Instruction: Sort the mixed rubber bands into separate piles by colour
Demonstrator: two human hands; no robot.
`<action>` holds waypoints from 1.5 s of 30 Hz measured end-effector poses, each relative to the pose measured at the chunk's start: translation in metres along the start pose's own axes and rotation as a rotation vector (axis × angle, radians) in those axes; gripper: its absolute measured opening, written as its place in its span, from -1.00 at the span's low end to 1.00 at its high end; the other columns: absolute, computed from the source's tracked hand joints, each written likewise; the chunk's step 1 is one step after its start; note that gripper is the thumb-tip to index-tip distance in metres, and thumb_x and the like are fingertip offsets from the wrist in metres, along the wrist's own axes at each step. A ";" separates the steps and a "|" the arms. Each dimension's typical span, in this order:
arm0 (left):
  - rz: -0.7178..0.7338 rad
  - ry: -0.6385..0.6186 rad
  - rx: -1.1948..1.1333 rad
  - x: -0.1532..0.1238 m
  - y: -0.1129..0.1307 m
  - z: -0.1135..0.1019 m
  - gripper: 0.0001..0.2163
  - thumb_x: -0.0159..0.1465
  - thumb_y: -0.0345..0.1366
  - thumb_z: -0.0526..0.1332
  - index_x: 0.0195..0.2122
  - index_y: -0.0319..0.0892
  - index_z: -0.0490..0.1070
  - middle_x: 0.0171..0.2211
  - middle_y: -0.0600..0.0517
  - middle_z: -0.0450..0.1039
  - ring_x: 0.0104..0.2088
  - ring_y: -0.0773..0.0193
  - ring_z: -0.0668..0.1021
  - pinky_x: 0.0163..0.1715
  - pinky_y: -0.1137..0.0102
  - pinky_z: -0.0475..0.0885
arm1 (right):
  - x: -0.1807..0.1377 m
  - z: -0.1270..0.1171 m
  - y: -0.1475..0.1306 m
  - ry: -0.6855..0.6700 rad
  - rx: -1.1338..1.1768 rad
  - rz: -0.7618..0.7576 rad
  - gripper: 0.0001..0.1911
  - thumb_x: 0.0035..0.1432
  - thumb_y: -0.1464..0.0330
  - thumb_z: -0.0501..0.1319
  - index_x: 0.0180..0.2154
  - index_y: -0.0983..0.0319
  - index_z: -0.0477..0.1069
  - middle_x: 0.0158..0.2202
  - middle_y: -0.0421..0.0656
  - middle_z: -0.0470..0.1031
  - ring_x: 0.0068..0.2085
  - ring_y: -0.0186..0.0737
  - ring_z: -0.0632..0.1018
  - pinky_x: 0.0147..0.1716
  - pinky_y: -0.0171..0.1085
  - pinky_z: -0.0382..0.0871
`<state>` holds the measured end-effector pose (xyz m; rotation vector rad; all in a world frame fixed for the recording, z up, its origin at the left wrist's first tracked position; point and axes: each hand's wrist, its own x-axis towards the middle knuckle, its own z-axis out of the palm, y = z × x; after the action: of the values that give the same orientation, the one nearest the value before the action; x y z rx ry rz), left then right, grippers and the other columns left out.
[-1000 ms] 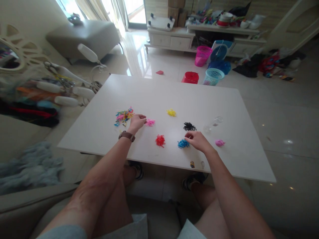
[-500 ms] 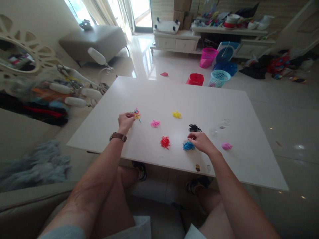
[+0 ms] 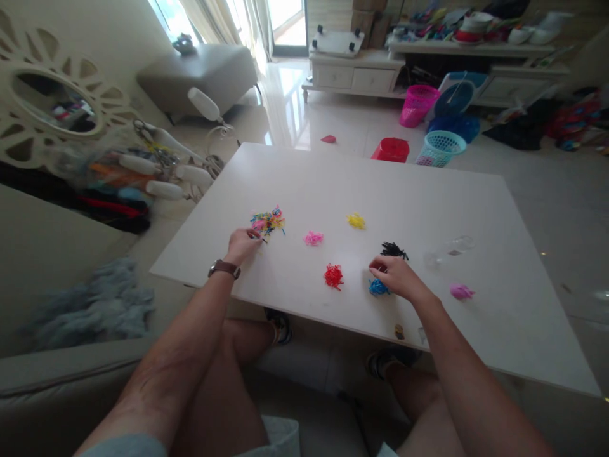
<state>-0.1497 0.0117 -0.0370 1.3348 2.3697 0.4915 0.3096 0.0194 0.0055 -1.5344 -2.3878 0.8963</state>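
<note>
Mixed-colour pieces [image 3: 270, 220] lie heaped on the left of our tabletop [image 3: 304, 184]; our left hand [image 3: 242, 245] is at their near edge, our right hand [image 3: 396, 274] over the blue pile [image 3: 378, 289]. We bend our fingers, but cannot tell whether they clamp anything.

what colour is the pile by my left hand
The pile is mixed pink, yellow, blue and more, best seen in the head view.
</note>
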 end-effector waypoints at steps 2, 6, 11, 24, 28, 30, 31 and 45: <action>0.018 -0.006 -0.001 -0.001 0.002 0.002 -0.74 0.03 -0.29 0.31 -0.25 -0.22 0.64 -0.27 -0.09 0.61 -0.29 0.16 0.58 -0.31 0.41 0.38 | 0.003 0.001 -0.003 -0.002 -0.012 -0.005 -0.84 0.18 0.37 0.19 -0.33 0.22 0.55 -0.37 -0.15 0.60 -0.34 -0.24 0.56 -0.32 -0.31 0.32; 0.040 0.008 -0.025 -0.001 0.003 0.005 -0.73 0.07 -0.34 0.28 -0.21 -0.23 0.64 -0.28 -0.11 0.63 -0.29 0.16 0.59 -0.28 0.41 0.40 | 0.008 0.004 -0.007 -0.005 -0.008 -0.023 -0.85 0.18 0.38 0.20 -0.33 0.22 0.56 -0.38 -0.13 0.60 -0.35 -0.22 0.57 -0.32 -0.29 0.34; 0.102 0.074 -0.014 -0.003 0.009 0.003 -0.72 0.09 -0.33 0.28 -0.17 -0.21 0.63 -0.22 -0.11 0.62 -0.24 0.15 0.59 -0.20 0.41 0.42 | 0.007 0.006 -0.008 0.002 0.003 -0.022 -0.84 0.18 0.37 0.20 -0.35 0.22 0.57 -0.39 -0.13 0.60 -0.36 -0.21 0.57 -0.33 -0.28 0.35; 0.105 -0.017 0.060 -0.007 0.016 0.004 -0.72 0.07 -0.24 0.31 -0.20 -0.16 0.65 -0.22 -0.10 0.62 -0.21 0.11 0.59 -0.24 0.39 0.40 | 0.003 0.006 -0.007 -0.017 -0.001 -0.025 -0.83 0.18 0.38 0.19 -0.34 0.22 0.57 -0.38 -0.13 0.60 -0.35 -0.21 0.58 -0.34 -0.30 0.34; 0.086 -0.032 0.110 -0.006 0.016 0.005 -0.76 0.02 -0.25 0.35 -0.26 -0.12 0.65 -0.21 -0.08 0.62 -0.21 0.10 0.59 -0.25 0.39 0.40 | 0.003 0.006 -0.006 -0.019 -0.004 -0.021 -0.83 0.18 0.37 0.19 -0.34 0.22 0.57 -0.39 -0.14 0.60 -0.36 -0.22 0.57 -0.35 -0.31 0.33; 0.084 -0.023 0.126 -0.006 0.015 0.007 -0.81 0.04 -0.27 0.33 -0.31 -0.12 0.65 -0.22 -0.09 0.62 -0.20 0.09 0.59 -0.24 0.38 0.40 | 0.003 0.006 -0.006 -0.018 -0.003 -0.028 -0.83 0.19 0.37 0.19 -0.34 0.21 0.57 -0.38 -0.14 0.60 -0.35 -0.22 0.57 -0.33 -0.30 0.33; 0.083 -0.022 0.127 -0.005 0.015 0.008 -0.83 0.04 -0.29 0.32 -0.34 -0.12 0.65 -0.23 -0.09 0.62 -0.20 0.08 0.59 -0.24 0.38 0.41 | 0.003 0.006 -0.006 -0.017 0.000 -0.031 -0.83 0.19 0.37 0.19 -0.34 0.21 0.57 -0.38 -0.15 0.60 -0.35 -0.22 0.58 -0.33 -0.30 0.34; -0.066 0.012 -0.399 0.003 0.020 0.002 -0.95 0.11 -0.37 0.31 -0.43 -0.24 0.49 -0.40 -0.08 0.58 -0.37 0.21 0.58 -0.28 0.37 0.45 | 0.004 0.008 -0.005 -0.035 0.000 -0.020 -0.83 0.19 0.37 0.19 -0.34 0.21 0.57 -0.39 -0.14 0.60 -0.36 -0.22 0.58 -0.35 -0.30 0.34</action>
<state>-0.1356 0.0242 -0.0297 1.0702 2.1657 0.8975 0.3008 0.0179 0.0013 -1.5043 -2.4226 0.9269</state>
